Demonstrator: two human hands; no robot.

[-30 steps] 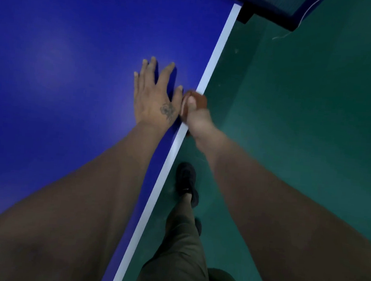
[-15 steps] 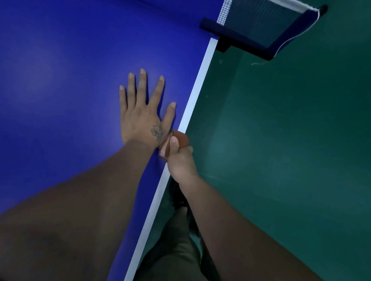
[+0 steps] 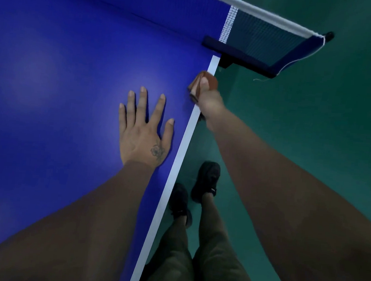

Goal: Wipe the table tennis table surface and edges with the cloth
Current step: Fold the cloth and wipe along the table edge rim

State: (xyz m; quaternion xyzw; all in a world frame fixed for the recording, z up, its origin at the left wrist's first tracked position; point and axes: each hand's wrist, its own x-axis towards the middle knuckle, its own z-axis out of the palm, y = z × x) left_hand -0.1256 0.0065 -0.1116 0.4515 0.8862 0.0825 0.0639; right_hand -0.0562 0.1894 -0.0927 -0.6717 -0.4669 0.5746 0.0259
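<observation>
Head camera, looking down along the side of a blue table tennis table (image 3: 60,108): the left hand (image 3: 144,135) lies flat on the blue surface, palm down, fingers straight and spread, with the thumb just inside the white edge line (image 3: 180,153). A small tattoo shows on the back of this hand near the thumb. The right hand (image 3: 210,100) is farther up the same edge, near the net clamp, with its fingers and thumb curled round a folded brown cloth (image 3: 203,80). The thumb sits on top of the cloth, and the cloth is pressed against the table's side edge, overlapping the white line; the fingers below the rim are hidden, so how they wrap underneath cannot be told. The two hands are apart, the right one ahead of the left. The net (image 3: 266,38) crosses the top of the view with its white top band, and its dark clamp bracket (image 3: 229,51) grips the table edge just beyond the cloth. Beside the table, over the green floor (image 3: 312,150), stand the person's legs in olive trousers (image 3: 203,263) and black shoes (image 3: 206,182).
</observation>
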